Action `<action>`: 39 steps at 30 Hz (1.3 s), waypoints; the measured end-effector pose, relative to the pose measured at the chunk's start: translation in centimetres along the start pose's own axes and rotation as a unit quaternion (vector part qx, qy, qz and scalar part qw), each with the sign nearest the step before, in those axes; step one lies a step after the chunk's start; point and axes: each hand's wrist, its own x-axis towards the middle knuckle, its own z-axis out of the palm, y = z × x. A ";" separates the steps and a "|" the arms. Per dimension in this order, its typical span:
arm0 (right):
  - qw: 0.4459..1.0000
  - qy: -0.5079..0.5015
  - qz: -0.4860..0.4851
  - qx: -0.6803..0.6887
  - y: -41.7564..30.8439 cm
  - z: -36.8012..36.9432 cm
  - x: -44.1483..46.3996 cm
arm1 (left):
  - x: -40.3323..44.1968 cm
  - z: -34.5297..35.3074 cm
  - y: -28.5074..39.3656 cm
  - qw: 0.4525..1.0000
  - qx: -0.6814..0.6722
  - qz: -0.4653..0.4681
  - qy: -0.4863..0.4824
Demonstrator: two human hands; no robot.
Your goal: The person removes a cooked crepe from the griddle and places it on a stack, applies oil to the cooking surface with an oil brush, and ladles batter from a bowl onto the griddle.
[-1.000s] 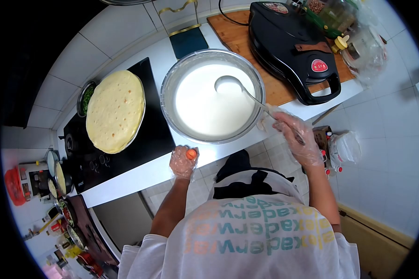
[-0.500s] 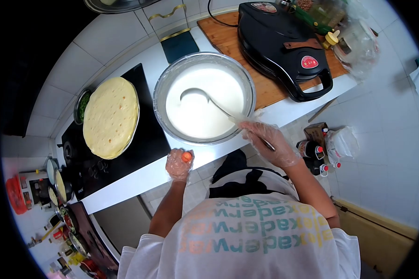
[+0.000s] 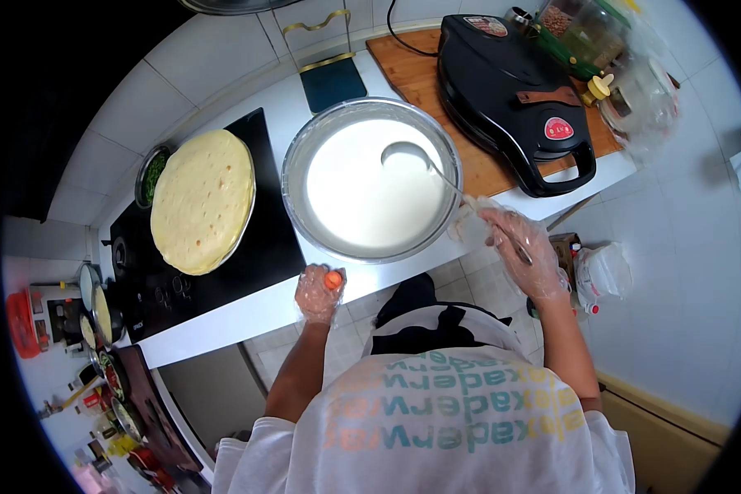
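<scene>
My right hand, in a clear plastic glove, is closed round the handle of a ladle. The ladle's bowl is in the white liquid at the upper right of the large basin. My left hand, also gloved, rests at the counter's front edge, below the basin. It is closed on a small orange, round-ended object, most of it hidden by the fingers. Left of the basin lies a round stack of pale flatbreads on the black cooktop.
A black electric griddle with its lid down sits on a wooden board at the right. Chopped greens fill a bowl behind the flatbreads. Jars stand at the far right. A white bag is on the floor.
My right hand has moved right and slightly down, bringing the ladle's bowl from the left to the upper right of the basin. My left hand keeps its place. The whole view has shifted a little.
</scene>
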 end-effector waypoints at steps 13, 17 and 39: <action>0.991 -0.052 -0.122 0.020 -0.4 6.9 3.4 | 0.0 0.1 0.1 1.000 -0.003 -0.025 0.004; 0.987 -0.088 -0.134 0.019 -1.5 6.3 1.9 | 0.0 0.0 0.2 1.000 0.012 -0.027 -0.008; 0.969 0.096 -0.219 -0.054 -2.7 5.4 4.9 | -0.1 0.2 -0.1 0.999 -0.013 -0.032 -0.002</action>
